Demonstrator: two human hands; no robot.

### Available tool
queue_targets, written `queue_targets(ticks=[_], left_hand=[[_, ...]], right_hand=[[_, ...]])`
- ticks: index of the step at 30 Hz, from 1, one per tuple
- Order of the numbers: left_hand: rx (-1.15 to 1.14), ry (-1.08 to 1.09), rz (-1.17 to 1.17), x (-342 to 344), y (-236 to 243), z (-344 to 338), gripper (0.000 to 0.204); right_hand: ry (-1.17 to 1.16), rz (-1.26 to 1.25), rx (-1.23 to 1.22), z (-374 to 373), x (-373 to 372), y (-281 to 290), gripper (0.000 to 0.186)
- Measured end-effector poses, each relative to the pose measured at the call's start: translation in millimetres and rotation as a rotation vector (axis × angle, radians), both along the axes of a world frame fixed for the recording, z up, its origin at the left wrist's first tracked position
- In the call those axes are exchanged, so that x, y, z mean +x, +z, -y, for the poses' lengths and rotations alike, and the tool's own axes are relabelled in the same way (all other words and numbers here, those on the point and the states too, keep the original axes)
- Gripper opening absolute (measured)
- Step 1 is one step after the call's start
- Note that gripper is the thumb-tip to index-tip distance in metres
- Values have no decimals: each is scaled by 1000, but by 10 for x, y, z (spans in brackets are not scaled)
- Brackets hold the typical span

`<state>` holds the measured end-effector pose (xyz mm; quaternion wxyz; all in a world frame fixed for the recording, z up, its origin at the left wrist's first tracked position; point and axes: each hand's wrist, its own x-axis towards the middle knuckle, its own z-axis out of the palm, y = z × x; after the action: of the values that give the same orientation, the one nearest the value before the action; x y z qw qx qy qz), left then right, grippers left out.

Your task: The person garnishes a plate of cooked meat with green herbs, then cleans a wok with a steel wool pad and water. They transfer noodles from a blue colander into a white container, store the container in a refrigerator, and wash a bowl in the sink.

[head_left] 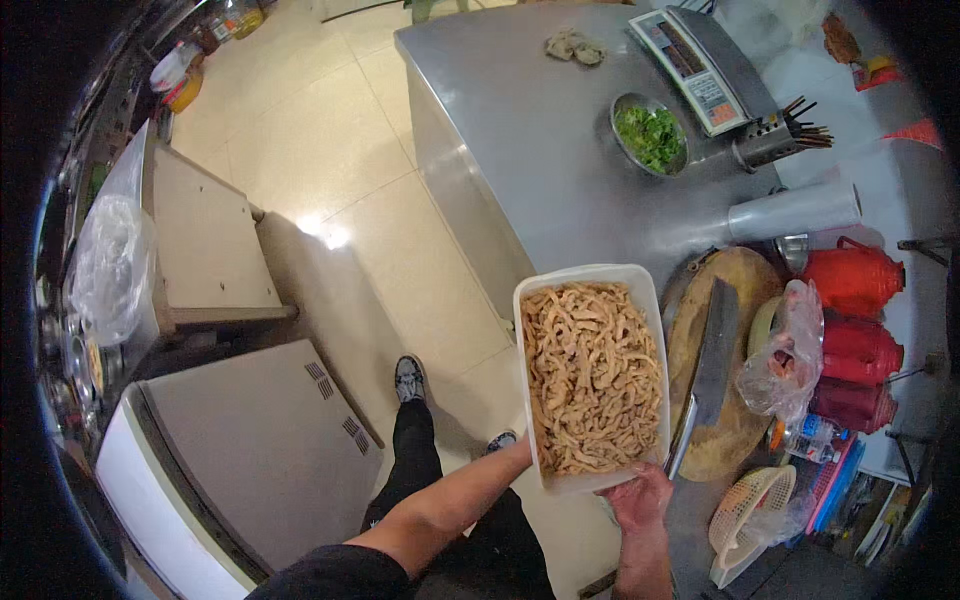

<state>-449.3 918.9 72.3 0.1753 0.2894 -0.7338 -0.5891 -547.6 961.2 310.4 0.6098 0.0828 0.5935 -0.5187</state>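
A white rectangular plastic tub (592, 273) is held up in front of me, beside the steel table. It is full of pale brown strips (595, 380) that look like shredded meat. My right hand (640, 494) grips the tub's near edge at its right corner, fingers curled beneath. My left forearm reaches to the tub's left side, where my left hand (526, 450) supports it; the fingers are hidden under and behind the tub. Just right of the tub, a cleaver (712, 360) lies on a round wooden chopping board (742, 430).
The steel table (520, 110) carries a bowl of green herbs (650, 135), a scale (690, 72), a chopstick holder (765, 143) and a plastic film roll (795, 210). Red thermoses (855, 280) and a basket (740, 510) stand right. A white appliance (250, 450) stands left, beside the tiled floor (300, 150).
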Motion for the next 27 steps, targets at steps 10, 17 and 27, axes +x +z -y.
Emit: queue_targets(ticks=[10,17,27], left_hand=[[19,169,149,113,-593,76,47],[393,466,-163,2257,173,46,48],[-99,1104,551,4391,1288,1501,45]], right_hand=[[196,-182,-255,-362,-283,-283,80],[174,31,22,-841,47,-193,88],[104,232,116,238,1129,-1767,82]])
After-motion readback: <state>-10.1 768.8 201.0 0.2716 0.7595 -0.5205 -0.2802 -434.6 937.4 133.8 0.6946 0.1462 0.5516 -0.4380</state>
